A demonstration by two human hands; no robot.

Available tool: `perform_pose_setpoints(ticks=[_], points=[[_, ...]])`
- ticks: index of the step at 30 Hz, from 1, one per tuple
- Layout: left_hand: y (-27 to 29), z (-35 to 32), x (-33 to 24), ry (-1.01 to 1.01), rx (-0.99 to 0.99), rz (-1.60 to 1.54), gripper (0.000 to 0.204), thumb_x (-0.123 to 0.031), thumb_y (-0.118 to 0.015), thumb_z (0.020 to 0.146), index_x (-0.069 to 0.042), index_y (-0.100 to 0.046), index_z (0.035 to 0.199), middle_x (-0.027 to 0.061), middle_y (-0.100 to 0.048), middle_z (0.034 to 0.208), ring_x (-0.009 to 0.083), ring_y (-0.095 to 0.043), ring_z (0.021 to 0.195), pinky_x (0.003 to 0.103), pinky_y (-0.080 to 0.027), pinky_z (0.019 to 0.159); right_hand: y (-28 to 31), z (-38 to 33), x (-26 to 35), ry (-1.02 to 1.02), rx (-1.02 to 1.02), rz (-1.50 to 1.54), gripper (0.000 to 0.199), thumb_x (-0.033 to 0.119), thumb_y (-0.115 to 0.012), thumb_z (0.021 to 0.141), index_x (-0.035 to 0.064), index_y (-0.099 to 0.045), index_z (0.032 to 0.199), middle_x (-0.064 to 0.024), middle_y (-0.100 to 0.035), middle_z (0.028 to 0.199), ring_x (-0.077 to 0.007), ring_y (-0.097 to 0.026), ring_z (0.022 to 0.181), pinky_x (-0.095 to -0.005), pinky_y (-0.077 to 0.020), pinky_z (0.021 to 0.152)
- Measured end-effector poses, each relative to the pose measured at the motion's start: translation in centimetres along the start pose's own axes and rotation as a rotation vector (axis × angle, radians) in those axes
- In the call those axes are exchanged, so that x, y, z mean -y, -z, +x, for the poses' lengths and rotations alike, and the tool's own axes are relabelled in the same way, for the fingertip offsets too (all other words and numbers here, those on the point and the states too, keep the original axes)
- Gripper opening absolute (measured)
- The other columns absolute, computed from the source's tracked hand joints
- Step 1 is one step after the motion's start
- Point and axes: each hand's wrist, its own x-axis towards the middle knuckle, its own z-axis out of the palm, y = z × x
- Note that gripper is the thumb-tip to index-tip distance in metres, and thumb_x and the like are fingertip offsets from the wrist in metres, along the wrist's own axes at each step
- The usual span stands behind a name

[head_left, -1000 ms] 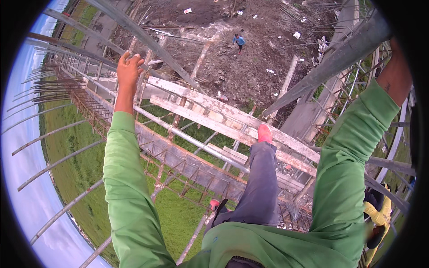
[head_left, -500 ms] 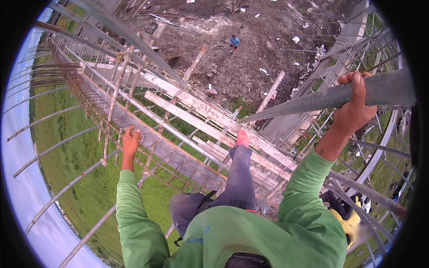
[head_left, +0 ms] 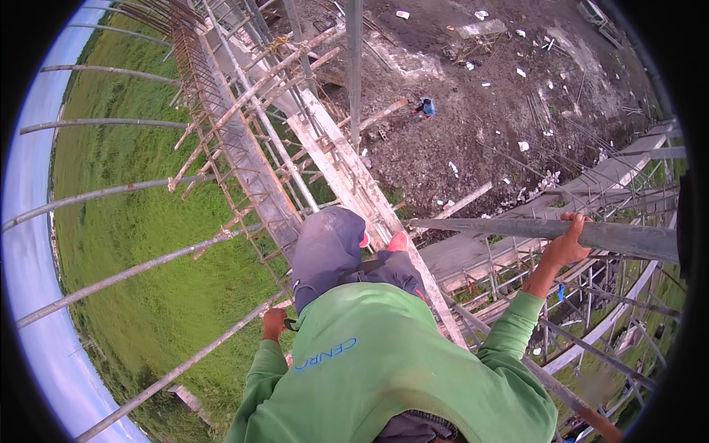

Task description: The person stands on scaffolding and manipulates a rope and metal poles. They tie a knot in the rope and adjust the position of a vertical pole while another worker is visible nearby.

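Observation:
My right hand [head_left: 567, 242] is wrapped around a thick grey metal pole [head_left: 487, 227] that runs across the right side. Low at my left side, my left hand [head_left: 274, 323] looks closed, right by a scaffold pipe [head_left: 210, 351] and close to my thigh. What it grips, if anything, is hidden. A dark strap [head_left: 290, 324] shows beside it. Below me my red shoes [head_left: 398, 241] stand on pale wooden planks [head_left: 351, 177], and my left knee is bent.
Left of the planks runs a long beam form [head_left: 251, 159] with a rebar cage [head_left: 193, 74]. Bamboo poles [head_left: 255, 100] cross it. Far below, a person in blue [head_left: 426, 107] is on muddy ground [head_left: 458, 148]. Grass [head_left: 140, 244] lies left; scaffolding [head_left: 591, 295] fills the right.
My view has turned, and my body is further forward over the planks. My left hand has dropped from out ahead, fingers spread, to beside my thigh. My right hand still holds the pole.

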Motion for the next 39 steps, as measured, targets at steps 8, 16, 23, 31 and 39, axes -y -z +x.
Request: perform_pose_setpoints(ticks=[8,16,23,31,39], points=[[9.8,21.7,-4.1,0.698,-0.162,-1.151,0.04,-0.029,-0.065,0.092,-0.002,-0.062,0.122,0.0076,-0.069,0.094,0.0161,-0.067,0.076,0.03,-0.049,0.058,0.0,0.2,0.0,-0.02,-0.162,-0.131,0.026,0.017,-0.069,0.091,-0.0062,-0.061,0.099,-0.0139,-0.066,0.079,-0.0234,-0.064,0.068,-0.037,-0.0534,0.069],[22.2,36.1,-0.9,0.487,-0.213,-1.16,0.046,-0.031,-0.062,0.094,-0.002,-0.058,0.13,0.008,-0.07,0.103,0.0179,-0.069,0.085,0.036,-0.052,0.067,1.6,1.6,0.2,-0.077,-0.252,-0.155,0.037,0.026,-0.071,0.088,-0.0083,-0.061,0.099,-0.016,-0.066,0.086,-0.026,-0.064,0.069,-0.0384,-0.0532,0.063],[22.7,37.1,6.3,0.669,-0.212,-1.177,0.039,-0.026,-0.063,0.094,-0.001,-0.063,0.123,0.0082,-0.071,0.099,0.0179,-0.069,0.078,0.034,-0.053,0.063,1.8,2.8,0.2,-0.158,-0.499,-0.29,0.044,0.03,-0.073,0.085,-0.0104,-0.063,0.098,-0.0177,-0.068,0.084,-0.0277,-0.066,0.072,-0.0401,-0.0538,0.063],[21.3,37.7,9.5,0.663,-0.189,-1.248,0.038,-0.026,-0.064,0.094,-0.002,-0.062,0.123,0.0086,-0.071,0.098,0.0181,-0.07,0.078,0.033,-0.053,0.061,1.8,3.4,0.3,-0.211,-0.636,-0.639,0.06,0.053,-0.074,0.078,-0.0051,-0.07,0.092,-0.0124,-0.074,0.082,-0.0269,-0.067,0.078,-0.0414,-0.0513,0.077],[28.7,44.5,11.6,0.622,-0.291,-1.45,0.04,-0.028,-0.063,0.095,-0.004,-0.059,0.127,0.0079,-0.07,0.103,0.0198,-0.07,0.086,0.035,-0.053,0.069,0.9,3.5,0.6,-0.218,-0.861,-0.733,0.08,0.059,-0.081,0.071,-0.0118,-0.067,0.106,-0.0188,-0.074,0.096,-0.0345,-0.068,0.093,-0.0398,-0.0545,0.082]])
